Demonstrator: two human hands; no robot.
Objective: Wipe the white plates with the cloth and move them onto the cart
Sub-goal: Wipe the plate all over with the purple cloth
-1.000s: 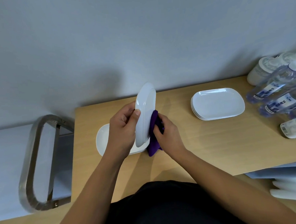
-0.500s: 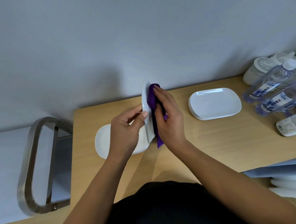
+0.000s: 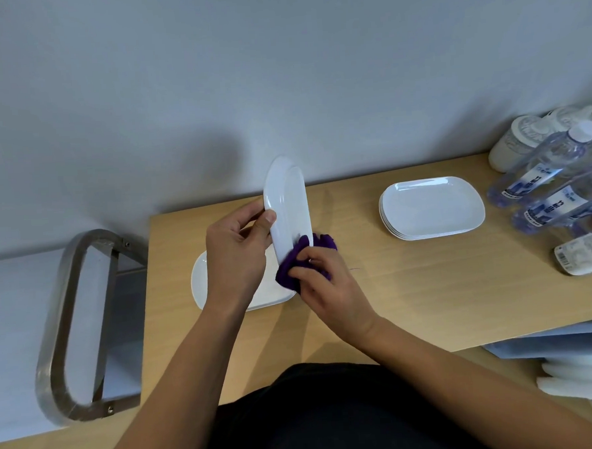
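My left hand (image 3: 236,258) holds a white oblong plate (image 3: 286,204) upright on its edge above the wooden table (image 3: 411,293). My right hand (image 3: 328,284) presses a bunched purple cloth (image 3: 298,258) against the plate's lower end. Under my hands another white plate (image 3: 201,284) lies flat on the table, partly hidden. A short stack of white plates (image 3: 431,207) rests further right. The cart (image 3: 70,325), with a metal loop handle, stands at the table's left end.
Clear water bottles (image 3: 552,176) and white containers (image 3: 513,144) crowd the table's far right, with a labelled white item (image 3: 587,252) lying beside them. White dishes (image 3: 580,374) sit on a lower shelf at the bottom right. A grey wall runs behind the table.
My right hand slid the cloth from the plate's top end down to its bottom end. The plate turned a little, so more of its face shows.
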